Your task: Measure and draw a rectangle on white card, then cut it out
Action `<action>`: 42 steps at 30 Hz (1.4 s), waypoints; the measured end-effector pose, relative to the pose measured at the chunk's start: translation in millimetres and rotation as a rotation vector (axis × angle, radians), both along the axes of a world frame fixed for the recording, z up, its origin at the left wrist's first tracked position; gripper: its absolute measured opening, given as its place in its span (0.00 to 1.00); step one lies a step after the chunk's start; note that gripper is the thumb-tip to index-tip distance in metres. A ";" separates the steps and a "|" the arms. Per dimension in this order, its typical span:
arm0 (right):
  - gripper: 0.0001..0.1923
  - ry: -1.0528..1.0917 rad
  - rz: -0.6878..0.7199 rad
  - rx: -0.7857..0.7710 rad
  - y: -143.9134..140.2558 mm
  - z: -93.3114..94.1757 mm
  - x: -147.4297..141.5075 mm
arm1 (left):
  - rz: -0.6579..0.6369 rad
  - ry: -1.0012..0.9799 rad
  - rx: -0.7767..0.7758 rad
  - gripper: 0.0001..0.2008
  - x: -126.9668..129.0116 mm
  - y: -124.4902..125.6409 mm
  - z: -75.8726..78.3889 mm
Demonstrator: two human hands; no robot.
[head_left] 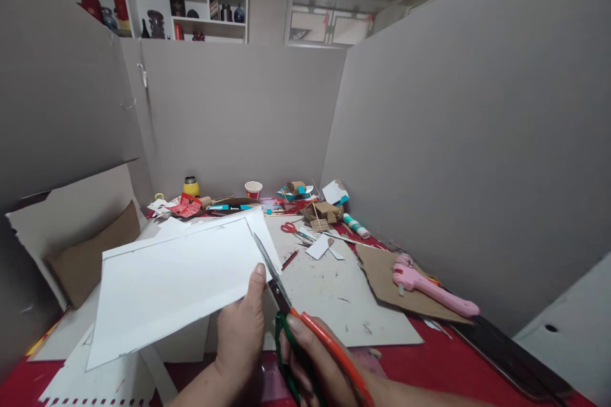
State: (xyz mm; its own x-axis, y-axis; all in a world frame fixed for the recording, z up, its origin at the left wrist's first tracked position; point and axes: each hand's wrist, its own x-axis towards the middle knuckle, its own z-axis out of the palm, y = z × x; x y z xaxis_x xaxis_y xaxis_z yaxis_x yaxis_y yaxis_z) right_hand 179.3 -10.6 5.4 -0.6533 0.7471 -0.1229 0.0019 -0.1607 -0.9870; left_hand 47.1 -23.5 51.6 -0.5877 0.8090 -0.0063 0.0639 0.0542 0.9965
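Note:
A sheet of white paper [176, 280] with pencil lines near its edges is held up in the middle. My left hand [241, 331] grips its lower right side, thumb on top and fingers hidden underneath. In my right hand [319, 356] are large scissors [274, 267] with one orange and one green handle. Their blades lie along the sheet's right side, where a pencil line runs down, and a strip of paper stands beyond the blade. How far the blades are parted is hard to make out.
A pale board [353, 311] covers the red table [420, 362]. On the right a pink glue gun [429, 289] rests on brown cardboard [382, 273]. Red-handled scissors [296, 230], paper scraps [319, 247], a paper cup [253, 189] and a yellow jar [191, 187] stand farther back. Grey partitions [238, 108] enclose the table.

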 end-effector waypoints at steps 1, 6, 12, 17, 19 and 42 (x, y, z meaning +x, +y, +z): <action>0.37 0.000 0.009 -0.001 1.1 -0.7 0.4 | 0.001 -0.003 0.002 0.23 0.0 0.2 -0.2; 0.37 -0.023 0.018 0.021 2.6 -3.9 1.7 | -0.002 -0.010 0.019 0.23 -0.9 1.9 -2.2; 0.37 -0.006 -0.043 -0.011 -1.2 4.3 -2.0 | -0.014 -0.011 0.014 0.24 -0.2 1.7 -4.2; 0.37 -0.017 -0.027 -0.027 2.1 5.1 -1.7 | -0.032 -0.015 -0.022 0.23 0.2 -0.4 -3.6; 0.37 -0.004 -0.026 -0.026 2.1 1.6 -1.2 | -0.037 -0.019 -0.024 0.23 -0.8 -0.2 -2.8; 0.36 -0.146 0.259 0.431 21.3 33.5 24.4 | -0.420 0.615 -0.006 0.18 -114.8 10.6 105.0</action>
State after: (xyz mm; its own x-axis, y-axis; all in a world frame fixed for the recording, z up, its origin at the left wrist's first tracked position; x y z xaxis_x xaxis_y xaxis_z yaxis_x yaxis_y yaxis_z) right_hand 203.6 10.7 38.8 -0.8223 0.5663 0.0565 0.1307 0.2845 -0.9497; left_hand -67.6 -12.9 156.5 -0.1278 0.9674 0.2185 0.6266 -0.0920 0.7739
